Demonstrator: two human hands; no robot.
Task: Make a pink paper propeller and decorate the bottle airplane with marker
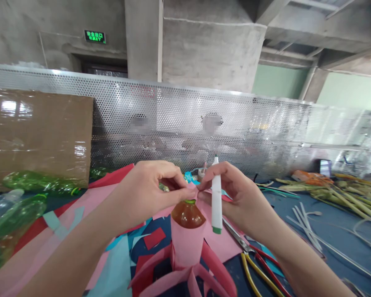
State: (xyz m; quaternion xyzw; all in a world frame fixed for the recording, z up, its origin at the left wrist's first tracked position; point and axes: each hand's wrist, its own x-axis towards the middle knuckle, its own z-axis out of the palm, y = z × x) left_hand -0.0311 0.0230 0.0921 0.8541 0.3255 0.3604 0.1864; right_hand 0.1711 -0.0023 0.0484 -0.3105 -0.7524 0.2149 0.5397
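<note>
A brown bottle (188, 215) with green at its neck stands upright in front of me, wrapped in pink paper (187, 245). Pink and red paper strips (160, 268) splay outward around its base. Just above the neck, my left hand (150, 192) pinches a small piece of pink paper (191, 189) between thumb and finger. My right hand (235, 192) grips the same piece from the other side. A white marker (217, 202) with a green end is tucked between the right hand's fingers, standing nearly vertical. The fingertips partly hide the small paper.
Scissors (236, 237) lie right of the bottle, near red and yellow handles. Blue paper (119, 260) and red scraps (154, 238) are at left, with green plastic bottles (21, 222) beyond. Dry plant stalks (343, 192) and white strips (307, 229) lie at right. A perforated metal screen (179, 107) stands behind.
</note>
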